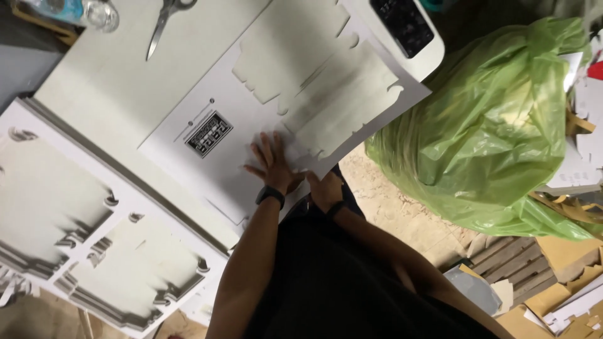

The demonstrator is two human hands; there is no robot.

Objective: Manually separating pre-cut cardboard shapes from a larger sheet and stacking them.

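A: Head view, straight down. What do you count?

B: One white die-cut card sheet point(251, 100) with shapes punched out of it, lying on the pale table point(100, 88). One stack of similar punched sheets point(94, 220) at the table's near-left edge. One pair of scissors point(164, 22) at the far side, one clear plastic bottle point(94, 12) in the far corner, one dark flat device point(402, 24), and one bulging green plastic bag point(496, 125) on the floor beside the table.

A: And the hands?

B: The left hand point(271, 164) lies flat on the sheet near its close edge, fingers spread, pressing down and gripping nothing; a dark band circles its wrist. The right hand point(325, 188) curls at the sheet's edge; whether it pinches the card I cannot tell.

A: The room?

B: A sandy floor with wooden slats point(509, 257) and cardboard scraps point(565, 295) heaped below the bag.
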